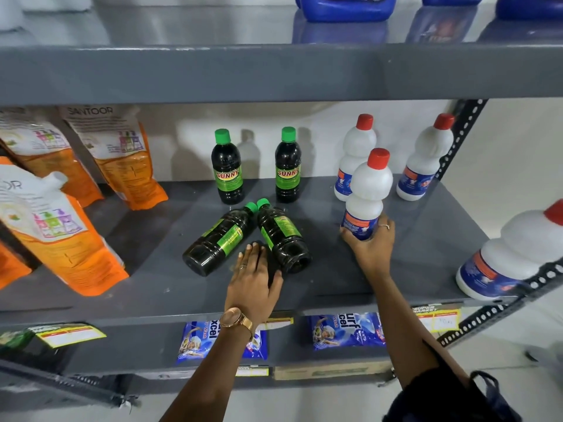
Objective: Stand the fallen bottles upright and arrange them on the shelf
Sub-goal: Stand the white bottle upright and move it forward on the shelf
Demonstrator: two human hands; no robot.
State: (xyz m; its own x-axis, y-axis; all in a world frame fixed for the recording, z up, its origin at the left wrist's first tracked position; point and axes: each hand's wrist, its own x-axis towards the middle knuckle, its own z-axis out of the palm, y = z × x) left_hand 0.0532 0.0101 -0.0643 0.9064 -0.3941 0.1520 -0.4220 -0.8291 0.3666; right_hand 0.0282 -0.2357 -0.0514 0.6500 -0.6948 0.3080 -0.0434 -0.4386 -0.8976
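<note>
Two dark bottles with green caps lie fallen on the grey shelf (146,269), one to the left (217,239) and one to the right (281,236), caps nearly touching. My left hand (254,283) rests flat between their bases, fingers apart, holding nothing. Behind them two more dark bottles stand upright, one (227,167) left of the other (288,166). My right hand (371,243) grips the base of an upright white bottle with a red cap (367,190). Two white bottles stand behind it (355,153) (426,159). Another white bottle (515,251) leans at the shelf's right front corner.
Orange and white refill pouches (58,226) stand along the left of the shelf. A perforated metal upright (463,135) frames the right side. Blue jugs (347,7) sit on the shelf above. Blue detergent packets (347,330) lie on the shelf below.
</note>
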